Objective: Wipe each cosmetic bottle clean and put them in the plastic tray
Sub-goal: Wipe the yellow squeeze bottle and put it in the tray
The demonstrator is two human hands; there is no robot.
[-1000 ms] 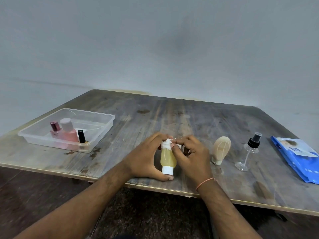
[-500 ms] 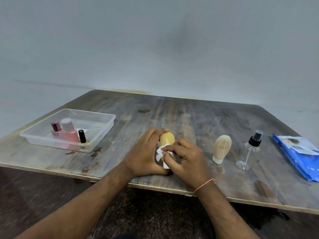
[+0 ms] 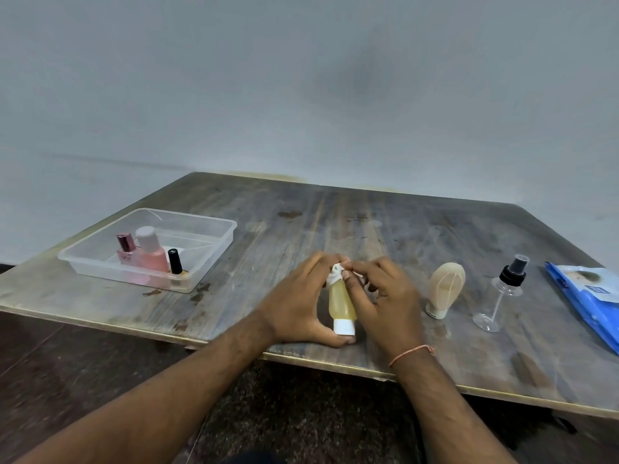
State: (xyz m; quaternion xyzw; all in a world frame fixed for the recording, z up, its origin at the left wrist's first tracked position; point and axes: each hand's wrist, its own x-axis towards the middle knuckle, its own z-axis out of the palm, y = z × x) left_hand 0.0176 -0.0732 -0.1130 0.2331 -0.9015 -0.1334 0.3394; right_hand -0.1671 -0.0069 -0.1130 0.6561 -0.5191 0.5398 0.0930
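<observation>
Item in hand: yellow bottle (image 3: 339,303), translucent amber body with a white cap, cap end toward me and rounded end toward the far wall. I read its long axis as running near to far, tilted slightly off vertical, the cap just above the tabletop (image 3: 385,229) near its front edge.

Left hand (image 3: 294,303): fingers curled round the bottle's left side, thumb under the cap, holding it. Right hand (image 3: 385,296): fingers pinched narrow on a small white wipe (image 3: 336,274) pressed against the bottle's far end.

Left of the yellow bottle, well apart: clear plastic tray (image 3: 214,249) containing a pink square bottle (image 3: 127,254), a pink round bottle with a pale cap (image 3: 152,252) and a small black-capped bottle (image 3: 175,261), all upright, close together.

Right of the yellow bottle: beige tube (image 3: 446,289) standing on its cap; further right, a clear spray bottle (image 3: 502,293) with a black nozzle, upright; furthest right, a blue wipes packet (image 3: 593,296) lying flat.
</observation>
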